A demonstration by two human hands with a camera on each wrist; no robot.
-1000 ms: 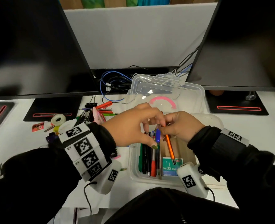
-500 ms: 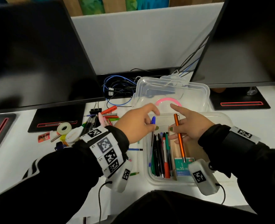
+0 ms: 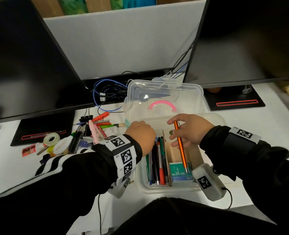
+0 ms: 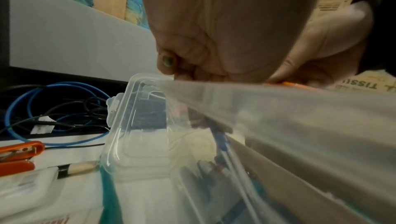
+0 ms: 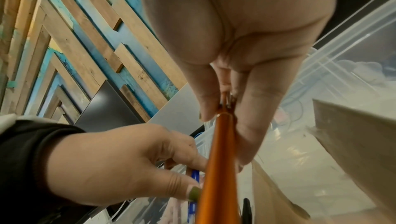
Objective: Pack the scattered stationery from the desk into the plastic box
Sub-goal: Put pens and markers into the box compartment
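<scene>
Your right hand (image 3: 190,131) pinches the glossy orange pen (image 3: 180,146) over the clear box (image 3: 216,118); your left hand (image 3: 140,134) holds a blue pen (image 5: 195,176).

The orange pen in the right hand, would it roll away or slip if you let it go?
The orange pen looks round and smooth with a metallic sheen, so it probably rolls easily and may feel slippery. It looks stiff, staying straight while the right hand pinches only its top. Over the plastic box, it would likely just drop in.
</scene>
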